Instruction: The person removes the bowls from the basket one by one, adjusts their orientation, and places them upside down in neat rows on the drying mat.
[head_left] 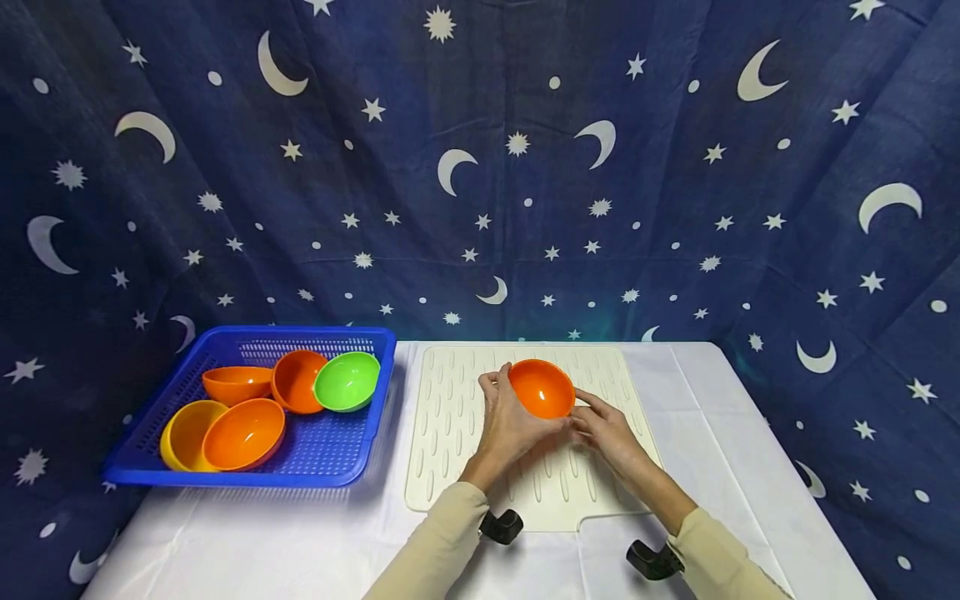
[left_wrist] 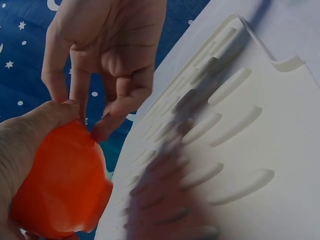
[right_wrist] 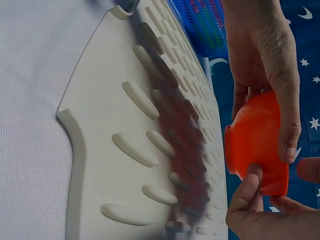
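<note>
A small orange bowl (head_left: 542, 388) is held up over the off-white drying mat (head_left: 450, 417), its opening tipped toward the head camera. My left hand (head_left: 508, 427) grips it from the left side, with the thumb along the near side of the rim. From the right, my right hand (head_left: 611, 437) pinches the bowl's edge between thumb and fingers. In the right wrist view the bowl's foot (right_wrist: 229, 150) faces the mat and stands apart from it. The left wrist view shows the right hand's fingertips (left_wrist: 102, 127) at the bowl's edge.
At the left stands a blue plastic basket (head_left: 330, 458) holding three orange bowls, a yellow bowl (head_left: 174, 442) and a green bowl (head_left: 347, 382). Raised oval ridges cover the mat, which lies on a white tablecloth (head_left: 262, 542). Behind hangs a dark blue curtain (head_left: 525, 283) with moons and stars.
</note>
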